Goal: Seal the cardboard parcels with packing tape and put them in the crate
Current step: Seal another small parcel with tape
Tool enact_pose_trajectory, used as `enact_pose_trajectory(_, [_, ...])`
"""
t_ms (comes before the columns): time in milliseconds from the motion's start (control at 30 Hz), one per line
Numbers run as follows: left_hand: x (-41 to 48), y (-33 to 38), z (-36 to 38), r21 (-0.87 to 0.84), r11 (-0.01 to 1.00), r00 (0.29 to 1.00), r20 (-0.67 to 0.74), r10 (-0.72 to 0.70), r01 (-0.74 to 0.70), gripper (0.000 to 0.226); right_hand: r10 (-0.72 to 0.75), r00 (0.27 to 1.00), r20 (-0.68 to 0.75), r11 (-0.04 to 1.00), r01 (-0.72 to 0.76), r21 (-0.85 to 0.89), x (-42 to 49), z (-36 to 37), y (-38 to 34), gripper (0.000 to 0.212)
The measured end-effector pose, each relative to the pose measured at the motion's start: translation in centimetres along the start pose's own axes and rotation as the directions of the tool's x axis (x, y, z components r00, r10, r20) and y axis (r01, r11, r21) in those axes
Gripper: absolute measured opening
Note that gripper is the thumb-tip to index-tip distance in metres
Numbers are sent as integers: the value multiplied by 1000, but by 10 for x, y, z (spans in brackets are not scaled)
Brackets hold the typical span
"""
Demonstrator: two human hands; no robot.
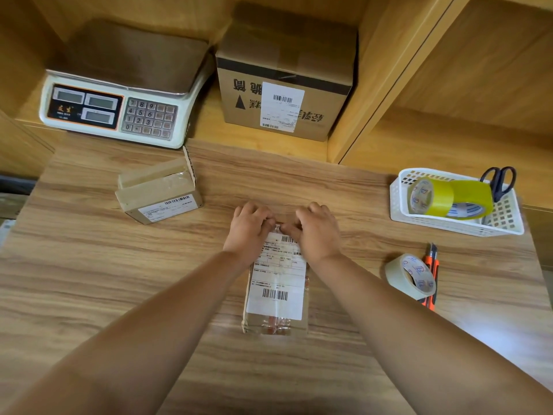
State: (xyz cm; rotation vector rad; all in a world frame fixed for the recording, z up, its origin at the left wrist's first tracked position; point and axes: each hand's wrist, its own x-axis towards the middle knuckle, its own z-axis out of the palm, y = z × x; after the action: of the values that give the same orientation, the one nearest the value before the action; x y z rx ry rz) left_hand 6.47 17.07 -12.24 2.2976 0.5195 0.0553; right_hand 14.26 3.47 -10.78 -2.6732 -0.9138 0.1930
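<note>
Cardboard parcel, white-labelled, tape-glossed: left hand and right hand pinch its far end.

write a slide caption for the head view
Left hand and right hand grip the far end of a labelled parcel on a wooden table, tape roll and cutter nearby.

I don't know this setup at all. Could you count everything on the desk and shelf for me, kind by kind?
Cardboard parcels: 3 (middle parcel, left parcel, big box)
Tape rolls: 3 (yellow roll, second yellow roll, clear roll)
Scale: 1
Scissors: 1
Utility knife: 1
Basket: 1
Total: 10
</note>
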Motion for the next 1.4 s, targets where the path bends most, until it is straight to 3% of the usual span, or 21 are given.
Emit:
enact_pose_trajectory(100, [0,0,1,-18,999,1000,6,-28,28,17,-4,997,76,997,10,-73,-7,-2,0,52])
enact_pose_trajectory(300, [0,-1,3,-31,999,1000,-10,-28,28,17,-26,947,321,945,128,-302,-24,-18,-7,110])
enact_pose_trajectory(367, [-1,-1,4,-24,1000,1000,-23,-14,13,16,-26,932,361,927,157,-339,-31,-17,-8,130])
enact_pose_trajectory(433, [-1,-2,4,-12,1000,999,-40,4,-5,16,-28,931,365,914,171,-366,-33,-15,-9,136])
enact_pose_trajectory(567, [-3,-2,6,2,1000,997,-71,18,-17,17,-36,951,307,937,139,-321,-20,-14,-10,106])
enact_pose_trajectory(833, [-4,-5,7,-14,1000,995,-95,14,-15,19,19,975,223,999,-10,-44,11,-4,-6,40])
enact_pose_trajectory(1000, [-3,-6,4,-64,998,998,-60,-5,1,23,88,977,192,982,-118,149,14,2,-3,38])
enact_pose_trajectory(1133, [-1,-4,0,-93,993,997,-15,-74,72,23,30,977,211,969,-81,234,10,3,3,30])
enact_pose_trajectory(1267, [1,0,0,-86,992,996,12,-93,93,23,35,961,274,920,-138,366,5,-2,9,19])
enact_pose_trajectory(1400, [1,3,1,-78,990,993,27,-113,114,20,39,966,257,939,-124,321,1,-7,4,11])
